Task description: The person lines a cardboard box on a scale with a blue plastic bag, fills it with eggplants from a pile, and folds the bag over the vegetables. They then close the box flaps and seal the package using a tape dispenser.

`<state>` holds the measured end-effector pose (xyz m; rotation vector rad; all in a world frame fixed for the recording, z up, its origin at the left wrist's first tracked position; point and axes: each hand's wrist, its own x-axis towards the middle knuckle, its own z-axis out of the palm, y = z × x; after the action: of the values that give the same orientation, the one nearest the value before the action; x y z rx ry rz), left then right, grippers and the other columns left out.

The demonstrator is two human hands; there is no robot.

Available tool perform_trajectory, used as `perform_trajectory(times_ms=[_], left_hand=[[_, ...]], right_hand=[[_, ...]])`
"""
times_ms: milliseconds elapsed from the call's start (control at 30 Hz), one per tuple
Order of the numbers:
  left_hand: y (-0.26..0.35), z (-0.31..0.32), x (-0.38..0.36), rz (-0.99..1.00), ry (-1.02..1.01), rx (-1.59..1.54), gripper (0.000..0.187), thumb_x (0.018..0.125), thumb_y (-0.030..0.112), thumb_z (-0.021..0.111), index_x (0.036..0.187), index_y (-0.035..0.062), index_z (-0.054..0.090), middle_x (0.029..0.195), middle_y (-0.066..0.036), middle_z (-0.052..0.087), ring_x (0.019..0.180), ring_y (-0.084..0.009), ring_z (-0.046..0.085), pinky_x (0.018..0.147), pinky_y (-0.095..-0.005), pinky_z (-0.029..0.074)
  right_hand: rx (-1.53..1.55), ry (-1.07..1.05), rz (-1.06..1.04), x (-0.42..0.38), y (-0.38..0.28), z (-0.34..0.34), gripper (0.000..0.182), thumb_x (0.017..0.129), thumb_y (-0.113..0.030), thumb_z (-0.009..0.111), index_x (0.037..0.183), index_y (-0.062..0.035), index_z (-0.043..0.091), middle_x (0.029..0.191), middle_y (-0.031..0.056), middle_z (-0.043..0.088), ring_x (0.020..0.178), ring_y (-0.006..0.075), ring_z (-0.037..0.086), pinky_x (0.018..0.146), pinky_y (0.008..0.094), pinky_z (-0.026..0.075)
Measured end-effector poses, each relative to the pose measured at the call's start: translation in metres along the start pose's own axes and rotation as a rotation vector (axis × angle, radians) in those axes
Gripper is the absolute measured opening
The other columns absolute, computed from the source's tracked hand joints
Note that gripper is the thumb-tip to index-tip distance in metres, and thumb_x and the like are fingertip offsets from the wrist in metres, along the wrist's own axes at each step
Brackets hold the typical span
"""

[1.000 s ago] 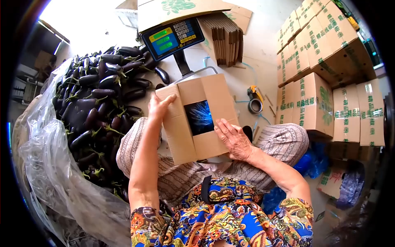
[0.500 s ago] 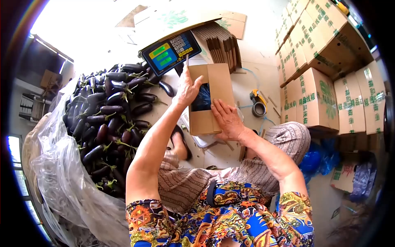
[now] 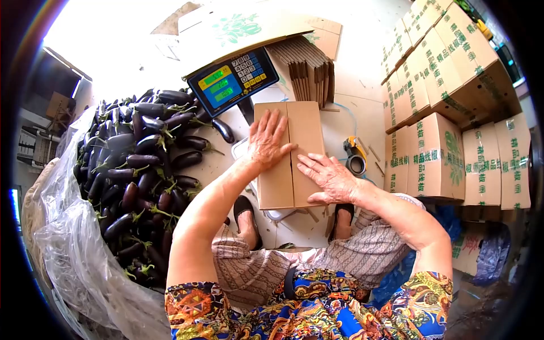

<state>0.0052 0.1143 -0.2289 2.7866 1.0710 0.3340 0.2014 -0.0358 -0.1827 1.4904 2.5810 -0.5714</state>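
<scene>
A cardboard box [image 3: 276, 190] stands in front of me on a pale scale platform [image 3: 240, 150], its two top flaps folded down and meeting at a narrow middle seam. Flat on the left flap lies my left hand [image 3: 268, 141], fingers spread. My right hand [image 3: 328, 177] rests on the right flap with its fingers apart, the fingertips near the seam. The flaps hide what is inside. Just beyond the box is the scale's display and keypad [image 3: 233, 81], with green lit screens.
Many eggplants [image 3: 141, 161] are heaped at the left beside clear plastic sheeting [image 3: 85, 226]. Folded cardboard [image 3: 303, 65] stands behind the box. A yellow tape dispenser [image 3: 355, 156] lies on the floor at the right, near stacked printed cartons [image 3: 433, 150].
Both box flaps now lie down, covering the opening where dark blue plastic showed. My left hand has moved onto the left flap and flattened. The view has shifted slightly.
</scene>
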Motion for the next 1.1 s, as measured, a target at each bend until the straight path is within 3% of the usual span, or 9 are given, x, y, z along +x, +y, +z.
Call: perform_trajectory(times_ms=[133, 233, 333, 600, 733, 833, 900, 967, 1100], left_hand=[[-0.021, 0.004, 0.028, 0.079, 0.099, 0.006, 0.078, 0.09, 0.06, 0.051, 0.146, 0.0075, 0.036, 0.154, -0.02, 0.029, 0.144, -0.0378, 0.023, 0.114, -0.0508, 0.02], [-0.027, -0.001, 0.043, 0.058, 0.082, -0.027, 0.077, 0.09, 0.059, 0.052, 0.144, 0.0061, 0.038, 0.147, -0.02, 0.036, 0.139, -0.0392, 0.029, 0.113, -0.0501, 0.021], [-0.021, -0.004, 0.042, 0.042, 0.101, -0.057, 0.076, 0.088, 0.054, 0.058, 0.144, 0.0063, 0.039, 0.142, -0.02, 0.04, 0.135, -0.0387, 0.033, 0.112, -0.05, 0.024], [-0.008, 0.0, 0.046, 0.027, 0.125, -0.057, 0.071, 0.086, 0.043, 0.064, 0.143, 0.0086, 0.04, 0.137, -0.02, 0.042, 0.129, -0.0395, 0.036, 0.108, -0.0511, 0.027], [0.001, 0.0, 0.034, -0.018, 0.146, -0.05, 0.068, 0.085, 0.042, 0.064, 0.141, 0.0098, 0.043, 0.134, -0.019, 0.044, 0.127, -0.0388, 0.038, 0.107, -0.051, 0.028], [0.005, 0.0, 0.034, -0.074, 0.158, -0.068, 0.064, 0.085, 0.042, 0.064, 0.138, 0.0109, 0.045, 0.129, -0.018, 0.047, 0.125, -0.0376, 0.04, 0.106, -0.0501, 0.029], [0.007, 0.001, 0.041, -0.104, 0.162, -0.061, 0.059, 0.086, 0.041, 0.064, 0.136, 0.0127, 0.048, 0.123, -0.017, 0.05, 0.12, -0.0353, 0.043, 0.102, -0.0489, 0.03], [0.008, 0.0, 0.045, -0.1, 0.13, -0.051, 0.056, 0.087, 0.039, 0.063, 0.134, 0.0129, 0.049, 0.12, -0.016, 0.05, 0.117, -0.0346, 0.044, 0.101, -0.0486, 0.031], [0.007, -0.004, 0.051, -0.101, 0.088, -0.065, 0.048, 0.088, 0.037, 0.062, 0.127, 0.011, 0.053, 0.112, -0.015, 0.05, 0.112, -0.0322, 0.045, 0.099, -0.046, 0.031]], right_hand=[[-0.002, 0.126, 0.127, 0.021, 0.036, -0.009, 0.131, 0.057, -0.072, 0.076, 0.152, -0.002, 0.019, 0.155, 0.0304, 0.014, 0.139, 0.0467, 0.023, 0.112, 0.0569, 0.029], [0.047, 0.102, 0.323, 0.042, 0.061, -0.023, 0.134, 0.054, -0.069, 0.08, 0.152, -0.0024, 0.018, 0.157, 0.0288, 0.008, 0.141, 0.0478, 0.021, 0.114, 0.0537, 0.03], [0.349, 0.34, 0.218, 0.069, 0.094, -0.01, 0.137, 0.049, -0.059, 0.087, 0.152, -0.0024, 0.016, 0.158, 0.0256, 0.005, 0.138, 0.0508, 0.024, 0.113, 0.0528, 0.031], [0.367, 0.283, 0.362, 0.098, 0.099, -0.026, 0.131, 0.045, -0.051, 0.09, 0.149, -0.0042, 0.024, 0.146, 0.0214, 0.03, 0.126, 0.049, 0.041, 0.106, 0.0507, 0.041], [0.338, 0.201, 0.377, 0.092, 0.084, -0.031, 0.134, 0.045, -0.051, 0.09, 0.15, -0.0053, 0.021, 0.149, 0.0268, 0.025, 0.133, 0.0484, 0.036, 0.111, 0.0474, 0.037], [0.344, 0.153, 0.385, 0.09, 0.076, -0.039, 0.134, 0.046, -0.052, 0.09, 0.15, -0.0046, 0.02, 0.15, 0.0272, 0.024, 0.133, 0.0482, 0.035, 0.111, 0.0474, 0.037], [0.349, 0.129, 0.407, 0.088, 0.075, -0.044, 0.119, 0.06, -0.051, 0.085, 0.151, -0.0068, 0.021, 0.151, 0.0267, 0.024, 0.133, 0.0458, 0.038, 0.111, 0.0477, 0.036], [0.45, 0.392, 0.238, 0.083, 0.109, -0.013, 0.102, 0.071, -0.046, 0.079, 0.149, -0.0059, 0.028, 0.148, 0.0259, 0.033, 0.126, 0.04, 0.05, 0.105, 0.0448, 0.043], [1.037, 0.543, 0.784, 0.031, 0.147, 0.005, 0.079, 0.077, -0.037, 0.073, 0.14, 0.0, 0.042, 0.13, 0.0229, 0.054, 0.124, 0.035, 0.052, 0.102, 0.044, 0.043]])
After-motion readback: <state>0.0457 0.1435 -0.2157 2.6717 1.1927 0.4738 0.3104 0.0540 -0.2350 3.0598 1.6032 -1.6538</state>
